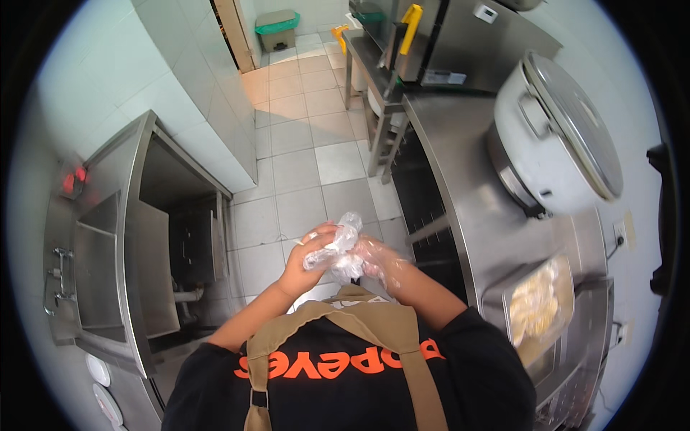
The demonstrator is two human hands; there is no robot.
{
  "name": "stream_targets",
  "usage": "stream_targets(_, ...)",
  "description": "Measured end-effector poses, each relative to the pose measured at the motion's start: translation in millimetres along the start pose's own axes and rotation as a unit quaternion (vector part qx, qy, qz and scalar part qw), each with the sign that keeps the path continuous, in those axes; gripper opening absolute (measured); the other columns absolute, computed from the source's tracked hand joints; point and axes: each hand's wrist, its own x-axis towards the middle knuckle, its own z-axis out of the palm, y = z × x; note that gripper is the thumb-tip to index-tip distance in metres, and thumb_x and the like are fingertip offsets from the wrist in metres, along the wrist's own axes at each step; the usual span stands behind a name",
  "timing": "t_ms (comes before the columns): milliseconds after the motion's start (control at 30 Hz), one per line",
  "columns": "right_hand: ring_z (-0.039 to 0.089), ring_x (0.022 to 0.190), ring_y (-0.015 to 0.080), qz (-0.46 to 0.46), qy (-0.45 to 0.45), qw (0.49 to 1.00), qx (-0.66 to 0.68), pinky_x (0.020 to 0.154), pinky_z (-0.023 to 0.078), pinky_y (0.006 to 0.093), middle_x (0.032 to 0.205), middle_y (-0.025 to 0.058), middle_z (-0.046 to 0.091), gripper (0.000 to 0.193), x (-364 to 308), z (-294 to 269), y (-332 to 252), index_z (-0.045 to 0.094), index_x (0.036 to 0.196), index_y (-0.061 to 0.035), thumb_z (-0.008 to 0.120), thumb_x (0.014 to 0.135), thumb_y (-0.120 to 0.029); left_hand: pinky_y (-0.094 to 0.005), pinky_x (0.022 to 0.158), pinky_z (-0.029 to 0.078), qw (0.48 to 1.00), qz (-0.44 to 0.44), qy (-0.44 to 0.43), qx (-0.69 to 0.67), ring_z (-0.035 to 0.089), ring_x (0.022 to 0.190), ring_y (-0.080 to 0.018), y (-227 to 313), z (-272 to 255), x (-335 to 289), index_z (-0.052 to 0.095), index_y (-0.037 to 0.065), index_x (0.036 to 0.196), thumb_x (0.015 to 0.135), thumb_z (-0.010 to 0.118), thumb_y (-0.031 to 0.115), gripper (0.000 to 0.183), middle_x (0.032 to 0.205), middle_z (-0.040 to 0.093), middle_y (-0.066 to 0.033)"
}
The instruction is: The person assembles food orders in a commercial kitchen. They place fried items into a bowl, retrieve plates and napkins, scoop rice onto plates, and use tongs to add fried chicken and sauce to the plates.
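Bright, fairly even indoor lt; warm patch on far floor (287, 136). Glare on steel tabletop (471, 187), R side, + clear plastic (343, 248) at hands (305, 260). Tray (497, 305), lower R, bit blurry. Fisheye bend, dk rim.

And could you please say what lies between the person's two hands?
In the head view, crumpled clear plastic film lies between left hand and right hand.
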Motion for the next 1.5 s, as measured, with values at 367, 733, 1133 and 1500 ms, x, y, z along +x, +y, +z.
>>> stream_targets(367, 0.064, 0.092, 0.0182, 0.156, 0.107, 0.981, 0.048, 0.073, 0.056, 0.0317, 0.103, 0.0079, 0.063, 0.030, 300.0, -1.5, -139.4, 0.056, 0.112, -0.0054, 0.065, 0.083, -0.007, -0.0509, 0.114, 0.012, 0.942, -0.041, 0.328, -0.054, 0.022, 0.139, -0.0407, -83.1, -138.8, 118.5, 0.043, 0.006, 0.137, 0.085, 0.052, 0.015, 0.053, 0.143, 0.040, -0.0190)
stream_targets(733, 0.057, 0.104, 0.0213, -0.134, -0.039, 0.927, -0.348, 0.089, 0.046, 0.0309, 0.113, 0.0088, 0.057, 0.037, 535.0, -30.8, -331.4, 0.055, 0.116, -0.0052, 0.063, 0.079, -0.002, -0.0491, 0.112, 0.017, 0.871, -0.205, 0.301, -0.330, 0.017, 0.141, -0.0287, -245.6, -332.4, 351.2, 0.008, 0.024, 0.150, 0.097, 0.047, 0.040, 0.069, 0.153, 0.015, -0.0093)
stream_targets(1133, 0.054, 0.110, 0.0269, -0.168, -0.012, 0.833, -0.527, 0.093, 0.045, 0.0357, 0.114, 0.0108, 0.057, 0.044, 766.1, -123.0, -576.3, 0.052, 0.122, -0.0070, 0.066, 0.082, -0.019, -0.0469, 0.100, 0.042, 0.669, -0.193, 0.405, -0.593, 0.047, 0.121, -0.0282, -473.4, -472.1, 631.4, 0.038, 0.021, 0.137, 0.095, 0.045, 0.014, 0.043, 0.132, 0.047, -0.0082)
stream_targets(1500, 0.037, 0.131, 0.0361, -0.210, -0.209, 0.708, -0.641, 0.107, 0.032, 0.0458, 0.136, 0.0199, 0.047, 0.062, 1032.6, -149.3, -677.9, 0.051, 0.132, -0.0165, 0.068, 0.075, -0.030, -0.0422, 0.099, 0.041, 0.625, -0.123, 0.549, -0.542, 0.051, 0.114, -0.0241, -592.0, -639.0, 729.2, 0.046, 0.015, 0.124, 0.094, 0.040, 0.016, 0.031, 0.122, 0.052, -0.0067)
